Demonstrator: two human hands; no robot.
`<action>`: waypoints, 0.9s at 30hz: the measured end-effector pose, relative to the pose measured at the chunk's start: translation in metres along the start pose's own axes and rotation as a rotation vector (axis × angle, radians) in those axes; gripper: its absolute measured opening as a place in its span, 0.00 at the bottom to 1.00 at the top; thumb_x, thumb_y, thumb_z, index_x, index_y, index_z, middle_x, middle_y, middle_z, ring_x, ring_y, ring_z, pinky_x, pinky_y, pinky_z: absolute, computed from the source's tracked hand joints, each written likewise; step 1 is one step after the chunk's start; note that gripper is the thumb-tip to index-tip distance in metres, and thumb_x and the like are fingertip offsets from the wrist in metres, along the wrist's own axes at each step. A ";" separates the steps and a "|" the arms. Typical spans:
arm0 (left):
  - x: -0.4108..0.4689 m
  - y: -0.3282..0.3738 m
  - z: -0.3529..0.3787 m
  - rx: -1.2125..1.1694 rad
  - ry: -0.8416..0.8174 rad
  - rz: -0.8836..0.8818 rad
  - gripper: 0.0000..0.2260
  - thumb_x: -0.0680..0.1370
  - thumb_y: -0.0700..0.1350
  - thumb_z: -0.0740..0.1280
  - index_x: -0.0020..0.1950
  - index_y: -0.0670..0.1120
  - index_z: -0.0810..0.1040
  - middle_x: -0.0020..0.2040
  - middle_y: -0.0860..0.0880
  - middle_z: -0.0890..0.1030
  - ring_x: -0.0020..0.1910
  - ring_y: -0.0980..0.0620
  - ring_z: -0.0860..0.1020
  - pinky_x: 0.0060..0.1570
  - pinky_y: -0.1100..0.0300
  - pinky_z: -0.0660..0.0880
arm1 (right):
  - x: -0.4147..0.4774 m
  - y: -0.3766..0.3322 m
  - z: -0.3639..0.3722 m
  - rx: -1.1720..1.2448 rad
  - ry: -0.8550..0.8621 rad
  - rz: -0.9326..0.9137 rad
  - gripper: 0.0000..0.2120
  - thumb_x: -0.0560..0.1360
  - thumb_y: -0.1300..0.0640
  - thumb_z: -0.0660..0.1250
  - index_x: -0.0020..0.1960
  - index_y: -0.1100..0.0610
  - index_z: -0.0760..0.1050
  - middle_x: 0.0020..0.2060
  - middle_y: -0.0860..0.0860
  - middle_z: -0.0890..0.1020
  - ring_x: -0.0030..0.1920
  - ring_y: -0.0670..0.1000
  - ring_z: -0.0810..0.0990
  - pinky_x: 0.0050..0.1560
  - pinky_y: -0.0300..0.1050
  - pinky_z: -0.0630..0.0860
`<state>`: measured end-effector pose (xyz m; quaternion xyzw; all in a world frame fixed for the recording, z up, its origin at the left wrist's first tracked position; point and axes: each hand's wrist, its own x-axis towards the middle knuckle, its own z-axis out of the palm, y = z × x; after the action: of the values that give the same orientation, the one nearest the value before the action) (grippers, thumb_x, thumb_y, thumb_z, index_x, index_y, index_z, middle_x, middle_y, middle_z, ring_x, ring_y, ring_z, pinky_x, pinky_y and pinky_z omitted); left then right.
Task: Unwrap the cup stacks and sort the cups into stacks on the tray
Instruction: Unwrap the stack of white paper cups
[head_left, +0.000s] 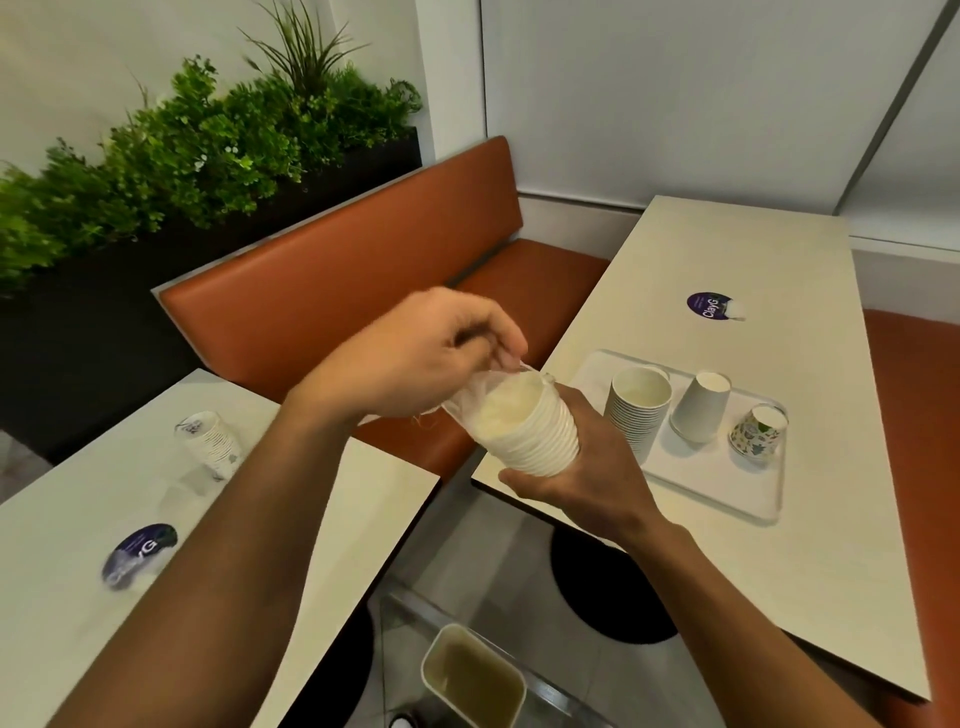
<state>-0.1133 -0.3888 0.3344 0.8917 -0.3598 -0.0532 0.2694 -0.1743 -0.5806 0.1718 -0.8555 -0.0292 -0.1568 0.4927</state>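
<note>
Left of the tray (758, 512), above the gap between tables, the right hand (582, 483) grips a white cup stack (530, 436). The left hand (415, 358) pinches its clear wrap (467, 400). On the tray stand three cup stacks.

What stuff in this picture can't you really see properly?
- Head view: the bottom of the held cup stack is hidden by the right hand.
- The left hand covers where its fingertips pinch the plastic wrap.
- The wrapped stack on the left table is blurred, so its print is unreadable.
- The bin by the floor is cut off by the bottom edge.
</note>
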 end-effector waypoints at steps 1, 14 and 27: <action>0.005 -0.004 0.005 0.055 -0.117 -0.026 0.12 0.84 0.42 0.62 0.57 0.56 0.83 0.53 0.60 0.83 0.52 0.62 0.81 0.54 0.59 0.81 | 0.000 -0.001 -0.001 -0.007 -0.003 -0.009 0.45 0.61 0.42 0.85 0.73 0.41 0.67 0.63 0.37 0.79 0.60 0.39 0.79 0.58 0.37 0.78; -0.003 -0.013 0.071 -0.005 0.095 -0.174 0.21 0.69 0.64 0.77 0.55 0.59 0.75 0.53 0.61 0.76 0.50 0.58 0.77 0.47 0.56 0.83 | 0.008 0.003 0.004 0.022 0.064 0.071 0.38 0.62 0.37 0.81 0.68 0.40 0.70 0.56 0.36 0.80 0.53 0.39 0.80 0.46 0.33 0.78; -0.016 -0.043 0.106 -0.679 0.175 -0.278 0.25 0.72 0.63 0.74 0.67 0.58 0.77 0.59 0.61 0.83 0.59 0.60 0.81 0.52 0.63 0.81 | 0.019 0.007 -0.004 0.333 -0.112 0.118 0.35 0.64 0.60 0.83 0.68 0.49 0.74 0.56 0.44 0.85 0.56 0.47 0.84 0.52 0.40 0.81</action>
<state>-0.1294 -0.3997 0.2206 0.7930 -0.1730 -0.1291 0.5697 -0.1555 -0.5894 0.1739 -0.7697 -0.0319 -0.0729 0.6334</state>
